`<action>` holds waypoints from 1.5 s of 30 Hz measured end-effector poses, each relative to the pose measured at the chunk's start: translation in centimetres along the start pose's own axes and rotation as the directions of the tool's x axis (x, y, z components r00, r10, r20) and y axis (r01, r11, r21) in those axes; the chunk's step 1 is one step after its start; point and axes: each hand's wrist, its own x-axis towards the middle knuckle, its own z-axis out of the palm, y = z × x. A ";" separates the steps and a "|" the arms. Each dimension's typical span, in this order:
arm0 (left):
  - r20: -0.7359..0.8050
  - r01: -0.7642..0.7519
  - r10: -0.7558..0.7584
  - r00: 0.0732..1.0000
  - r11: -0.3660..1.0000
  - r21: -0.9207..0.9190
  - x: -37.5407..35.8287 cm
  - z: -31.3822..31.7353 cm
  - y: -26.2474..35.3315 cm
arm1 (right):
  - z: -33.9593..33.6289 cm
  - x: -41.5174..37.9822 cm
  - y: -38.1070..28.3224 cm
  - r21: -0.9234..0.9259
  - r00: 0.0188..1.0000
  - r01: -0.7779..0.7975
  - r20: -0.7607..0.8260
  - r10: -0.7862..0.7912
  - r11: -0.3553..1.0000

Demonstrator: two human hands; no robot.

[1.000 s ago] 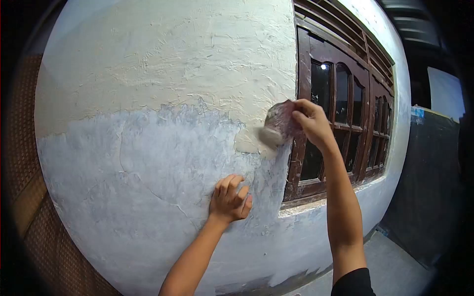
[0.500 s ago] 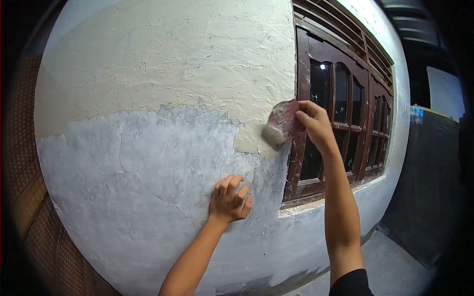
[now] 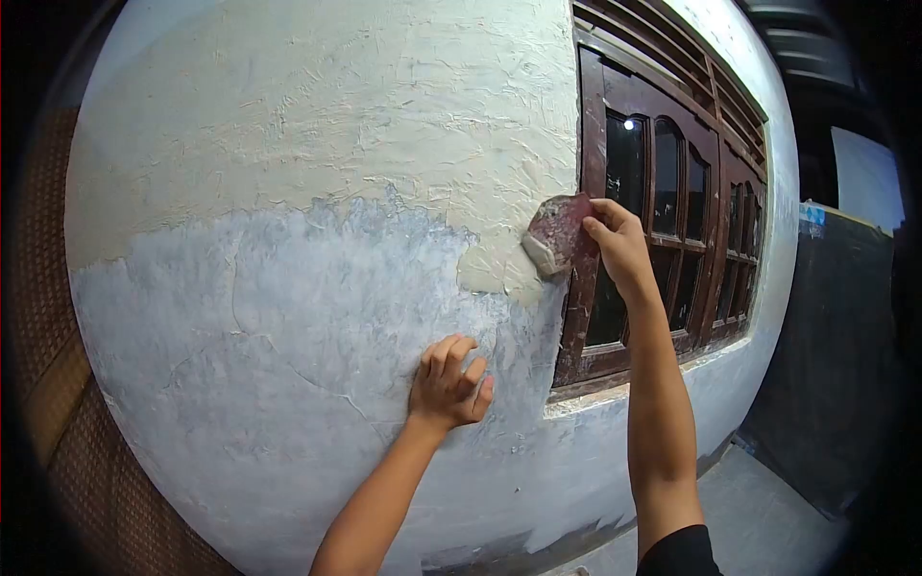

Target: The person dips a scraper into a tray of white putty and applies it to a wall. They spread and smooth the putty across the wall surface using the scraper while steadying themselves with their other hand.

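My right hand grips a reddish putty scraper with a lump of cream putty on its blade, pressed against the wall beside the window frame. My left hand rests flat on the bare grey-white lower part of the wall, fingers loosely curled, holding nothing. The upper wall carries a rough coat of cream putty, whose lower edge runs down to the scraper.
A dark brown wooden window with arched glass panes stands right of the scraper, above a pale sill. A woven brown panel lies at the left. Grey floor and a dark board are at the right.
My right hand has moved the scraper slightly up and to the right along the putty edge, near the window frame. My left hand has stayed on the wall.
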 end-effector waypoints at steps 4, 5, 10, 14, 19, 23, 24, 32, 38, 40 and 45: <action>0.005 0.009 -0.009 1.000 1.000 -0.015 0.0 -0.1 0.2 | 1.1 -0.9 0.0 -0.136 1.000 -0.017 0.019 0.020 0.991; 0.007 0.010 -0.010 1.000 1.000 -0.017 0.0 -0.1 0.3 | 0.7 -0.9 0.1 -0.137 1.000 -0.020 0.019 0.023 0.990; 0.005 0.005 -0.005 1.000 1.000 -0.015 0.0 0.0 0.1 | 0.4 -1.3 -0.1 0.140 1.000 -0.014 0.000 0.014 0.990; -0.003 0.001 -0.001 1.000 1.000 -0.028 0.0 0.0 0.1 | 0.1 -1.7 0.1 0.020 0.996 -0.065 -0.063 0.066 0.998; -0.010 0.003 -0.004 1.000 1.000 -0.022 0.2 -0.1 0.1 | 1.3 -2.6 -0.7 0.206 0.996 -0.084 0.020 0.081 0.975; -0.003 0.007 -0.008 1.000 1.000 -0.026 0.0 -0.1 0.1 | 0.7 -2.0 1.4 0.014 0.987 -0.033 -0.159 0.035 0.999; -0.006 0.005 -0.005 1.000 1.000 -0.024 0.0 0.0 0.1 | -0.1 -2.4 1.3 0.107 0.986 -0.062 -0.145 0.077 0.992; -0.008 0.000 0.000 1.000 1.000 -0.020 0.0 0.0 0.2 | 2.0 -3.8 0.8 0.163 0.966 -0.153 -0.185 0.183 0.975; -0.012 0.003 -0.004 1.000 0.999 -0.039 0.1 0.1 0.0 | 2.1 -5.5 0.7 0.345 0.958 -0.138 -0.193 0.214 0.928; -0.012 0.011 -0.011 1.000 0.999 -0.032 0.0 0.1 0.1 | 3.0 -5.7 0.6 0.236 0.959 -0.187 -0.168 0.229 0.954; -0.007 0.009 -0.010 1.000 1.000 -0.030 -0.1 0.0 0.1 | 1.0 -7.6 1.7 0.301 0.888 -0.205 -0.344 0.307 0.931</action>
